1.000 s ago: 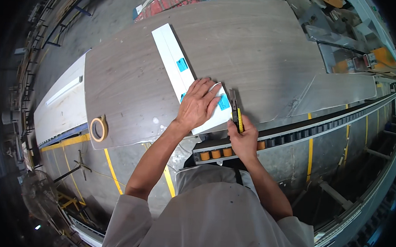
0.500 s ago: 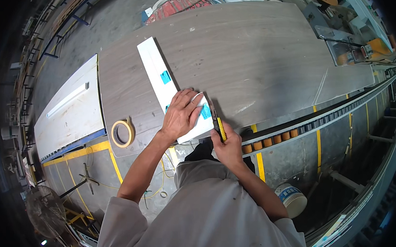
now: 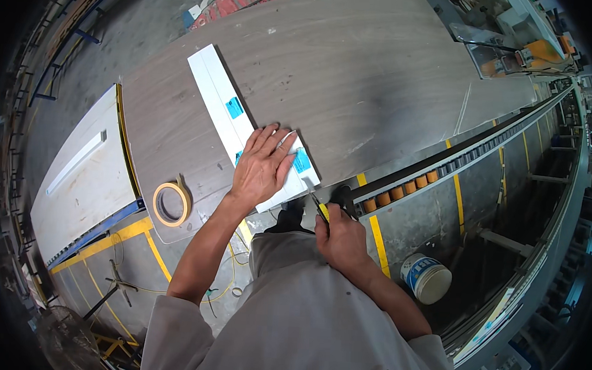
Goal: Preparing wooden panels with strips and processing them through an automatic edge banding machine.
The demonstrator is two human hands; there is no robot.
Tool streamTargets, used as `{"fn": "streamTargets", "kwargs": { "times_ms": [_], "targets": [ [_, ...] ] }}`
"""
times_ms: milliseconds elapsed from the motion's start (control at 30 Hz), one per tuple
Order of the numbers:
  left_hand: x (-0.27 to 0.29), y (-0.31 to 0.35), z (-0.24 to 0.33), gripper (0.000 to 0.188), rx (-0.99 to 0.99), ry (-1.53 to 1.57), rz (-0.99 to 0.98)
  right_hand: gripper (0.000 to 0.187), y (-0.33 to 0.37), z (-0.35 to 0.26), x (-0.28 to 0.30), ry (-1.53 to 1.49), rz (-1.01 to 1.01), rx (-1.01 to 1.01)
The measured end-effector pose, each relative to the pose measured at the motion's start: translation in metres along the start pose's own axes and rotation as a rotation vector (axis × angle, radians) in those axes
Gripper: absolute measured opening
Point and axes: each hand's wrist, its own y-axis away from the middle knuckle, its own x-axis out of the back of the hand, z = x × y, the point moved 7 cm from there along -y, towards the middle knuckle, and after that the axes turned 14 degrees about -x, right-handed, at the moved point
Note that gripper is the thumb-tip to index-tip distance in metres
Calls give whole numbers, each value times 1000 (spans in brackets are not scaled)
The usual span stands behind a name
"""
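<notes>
Brown tabletop [image 3: 335, 80], blue labels [image 3: 234, 107] on white board [image 3: 214, 87], left hand [image 3: 262, 168] spread atop, right hand [image 3: 342, 238] in tight grip round yellow-black cutter [image 3: 323, 212]

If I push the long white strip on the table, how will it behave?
The white strip is probably stiff: its near end juts past the edge of the table with no visible sag. Lying flat, it would likely slide rather than roll. The left hand resting on it may hold it back.

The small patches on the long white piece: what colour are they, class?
The patches are bright blue, seen best in the head view.
</notes>
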Motion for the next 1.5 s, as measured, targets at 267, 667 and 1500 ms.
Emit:
{"fn": "streamTargets", "kwargs": {
  "times_ms": [267,667,1500],
  "targets": [
    [2,-3,1,40,-11,-12,-8,22,5,-6,-3,100,-9,-27],
    [2,-2,2,41,-6,-30,9,22,2,-11,-9,209,-67,-119],
    [1,-8,3,43,-16,-21,-22,24,-6,-15,-14,349,-138,-119]
  ]
}}
